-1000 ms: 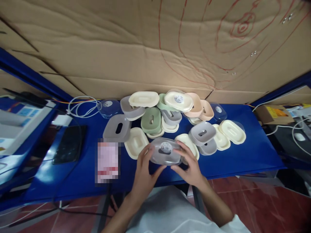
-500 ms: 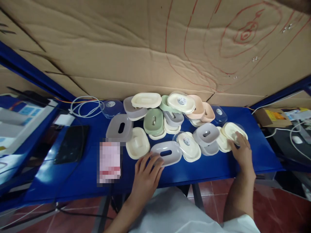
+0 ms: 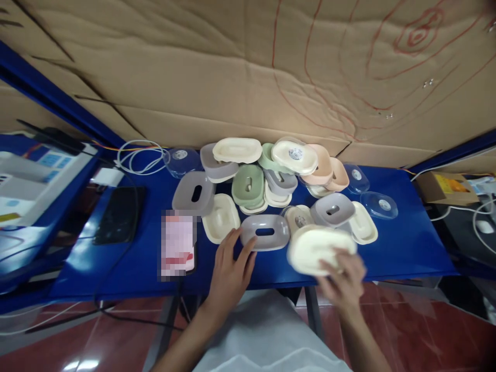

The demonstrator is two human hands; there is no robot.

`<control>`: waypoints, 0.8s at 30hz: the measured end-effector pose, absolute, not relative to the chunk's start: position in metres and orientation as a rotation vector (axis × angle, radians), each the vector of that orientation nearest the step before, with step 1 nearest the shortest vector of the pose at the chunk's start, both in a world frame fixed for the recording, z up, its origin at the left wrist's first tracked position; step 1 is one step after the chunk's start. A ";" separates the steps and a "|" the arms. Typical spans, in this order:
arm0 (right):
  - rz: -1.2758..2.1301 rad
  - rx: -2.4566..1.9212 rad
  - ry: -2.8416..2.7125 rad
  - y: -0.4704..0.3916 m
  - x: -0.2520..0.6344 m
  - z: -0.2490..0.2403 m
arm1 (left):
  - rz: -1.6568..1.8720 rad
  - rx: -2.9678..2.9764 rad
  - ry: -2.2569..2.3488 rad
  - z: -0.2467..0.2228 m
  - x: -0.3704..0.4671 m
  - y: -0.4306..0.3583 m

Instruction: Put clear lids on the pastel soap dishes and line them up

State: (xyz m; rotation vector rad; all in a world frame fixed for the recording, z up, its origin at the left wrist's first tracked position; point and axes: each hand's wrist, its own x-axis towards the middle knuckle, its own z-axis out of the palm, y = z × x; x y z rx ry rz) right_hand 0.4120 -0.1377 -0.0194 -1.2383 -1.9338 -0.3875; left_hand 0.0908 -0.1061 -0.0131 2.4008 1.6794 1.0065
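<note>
My right hand [image 3: 343, 279] grips a cream oval piece [image 3: 320, 249], blurred by motion, above the table's front edge. It partly covers a cream piece with a round label [image 3: 301, 219]. My left hand [image 3: 232, 263] rests with fingers spread at the near left rim of a grey oval tray with a slot [image 3: 279, 238]. Left of that tray lies a cream piece [image 3: 220, 219]. Right of the held piece are a grey slotted container [image 3: 333, 209] and a cream piece [image 3: 364, 223]. A clear lid [image 3: 380, 205] lies beyond them.
Green containers [image 3: 248, 186], peach containers [image 3: 338, 175] and more grey and cream pieces lie toward the cardboard wall [image 3: 186, 67]. At left are a pixelated pink item [image 3: 179, 240], a black flat device [image 3: 119, 216] and a coiled white cable [image 3: 141, 157].
My right hand has lifted the cream piece from the right side and brought it left and nearer, uncovering a clear lid. My left hand stays by the grey tray. The view has shifted slightly.
</note>
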 end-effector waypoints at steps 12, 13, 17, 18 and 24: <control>0.231 -1.105 -2.361 -0.128 0.311 -0.013 | 0.762 2.536 1.176 -0.005 0.049 -0.142; 0.214 -1.125 -2.353 -0.121 0.312 -0.011 | 0.759 2.541 1.185 -0.007 0.050 -0.143; 0.147 -1.208 -2.363 -0.099 0.312 -0.009 | 0.889 2.503 1.294 -0.007 0.045 -0.145; 0.132 -1.220 -2.371 -0.094 0.309 -0.009 | 0.942 2.466 1.389 -0.005 0.042 -0.145; 0.144 -1.329 -2.269 -0.081 0.288 -0.011 | 1.065 2.369 1.553 0.006 0.040 -0.141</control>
